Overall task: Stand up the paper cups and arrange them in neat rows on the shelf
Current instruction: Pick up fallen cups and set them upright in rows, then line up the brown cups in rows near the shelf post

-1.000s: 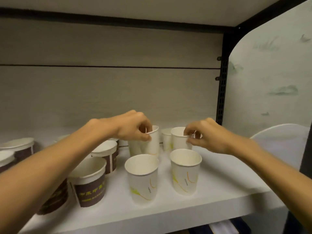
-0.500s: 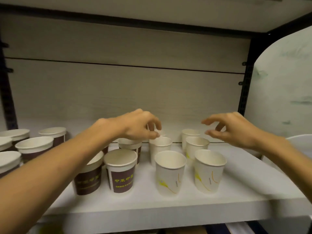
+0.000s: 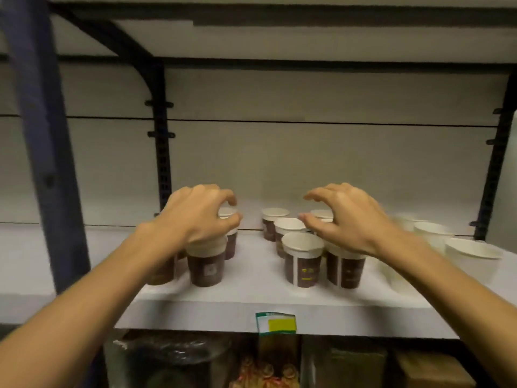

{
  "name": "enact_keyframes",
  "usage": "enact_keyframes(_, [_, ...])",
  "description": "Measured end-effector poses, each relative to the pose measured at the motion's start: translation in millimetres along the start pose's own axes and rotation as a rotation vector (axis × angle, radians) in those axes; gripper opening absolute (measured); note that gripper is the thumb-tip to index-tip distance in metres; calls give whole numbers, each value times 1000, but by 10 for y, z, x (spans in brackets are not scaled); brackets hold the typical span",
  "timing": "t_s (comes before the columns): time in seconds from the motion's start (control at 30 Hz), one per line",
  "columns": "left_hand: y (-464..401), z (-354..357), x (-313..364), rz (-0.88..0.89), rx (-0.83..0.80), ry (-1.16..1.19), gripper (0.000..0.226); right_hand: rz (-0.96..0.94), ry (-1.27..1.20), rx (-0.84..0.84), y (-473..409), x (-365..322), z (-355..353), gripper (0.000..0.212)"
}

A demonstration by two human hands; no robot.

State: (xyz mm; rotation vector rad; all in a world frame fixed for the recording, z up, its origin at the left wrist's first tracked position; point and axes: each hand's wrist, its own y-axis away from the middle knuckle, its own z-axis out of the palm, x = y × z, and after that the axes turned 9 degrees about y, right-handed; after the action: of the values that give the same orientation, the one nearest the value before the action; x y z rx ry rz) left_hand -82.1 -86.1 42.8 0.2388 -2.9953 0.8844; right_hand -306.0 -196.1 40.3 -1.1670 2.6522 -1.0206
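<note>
**A:** In the head view, where did the cups lie from each grip?

**B:** The brown-banded paper cups with white rims stood upright in two clusters on the white shelf (image 3: 251, 292). The left cluster's nearest cup (image 3: 206, 264) sat directly under the left hand (image 3: 195, 217); the right cluster's near cup (image 3: 302, 260) stood just left of and below the right hand (image 3: 347, 217). Every cup's long axis was vertical.

**A:** Which hand was nearer to a cup?

**B:** The left, I judged. Its palm overlapped the near cup's rim, while its fingertips curled toward the rim of a farther brown cup (image 3: 227, 212). Whether they pinched that rim or only hovered, I could not tell; the blur hid it.

**A:** And the right?

**B:** Released: fingers spread and arched like a claw, palm down above the right cluster, holding nothing. Both forearms reached in from the near edge, wrists level.

**A:** Anything further right?

**B:** Plain white paper cups (image 3: 432, 233), blurred, well apart from the left hand. A green-and-yellow label (image 3: 277, 324) hung on the shelf's front edge.
</note>
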Motion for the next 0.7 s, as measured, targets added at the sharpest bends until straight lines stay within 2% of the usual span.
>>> enact_keyframes(0.17, [576, -145, -829, -119, 42, 112, 47, 8, -138, -3, -105, -1079, 50, 52])
enact_keyframes(0.3, [789, -93, -1058, -128, 100, 285, 46, 71, -245, 11, -78, -1636, 148, 51])
enact_keyframes(0.5, [799, 17, -1120, -213, 53, 567, 54, 216, -418, 12, -66, -1778, 175, 55])
enact_keyframes(0.7, [775, 258, -1153, -358, 108, 789, 63, 344, -564, 10, -233, -1725, 224, 41])
